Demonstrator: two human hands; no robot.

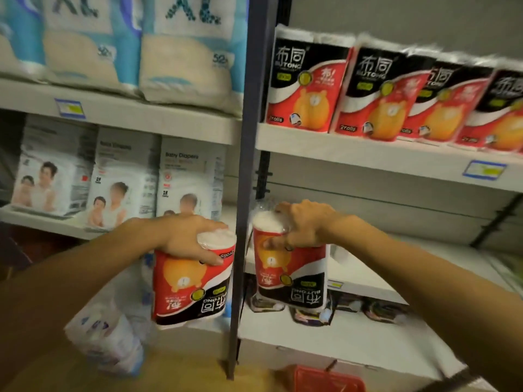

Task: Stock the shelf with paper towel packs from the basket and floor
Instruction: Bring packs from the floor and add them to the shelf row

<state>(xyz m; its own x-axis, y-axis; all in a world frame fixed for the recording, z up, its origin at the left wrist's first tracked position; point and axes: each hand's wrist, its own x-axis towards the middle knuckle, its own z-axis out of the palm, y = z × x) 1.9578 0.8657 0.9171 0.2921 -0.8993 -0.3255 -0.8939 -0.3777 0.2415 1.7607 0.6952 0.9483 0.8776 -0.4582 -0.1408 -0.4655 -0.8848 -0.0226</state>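
My left hand [189, 241] grips the top of a red, black and white paper towel pack [192, 287], held upside down in the air in front of the dark shelf post [243, 193]. My right hand [304, 224] holds a second, matching pack [291, 275], also upside down, just right of the post in front of the middle right shelf [396, 267]. Several identical packs [387, 94] stand upright in a row on the upper right shelf [368, 159]. A red basket [328, 380] shows at the bottom edge, its inside mostly out of view.
Left of the post, blue and white diaper bags [127, 52] fill the top shelf and white baby diaper packs [124, 176] the one below. More wrapped packs [348, 309] lie on the lowest right shelf. A plastic-wrapped bundle [110, 338] sits on the floor at lower left.
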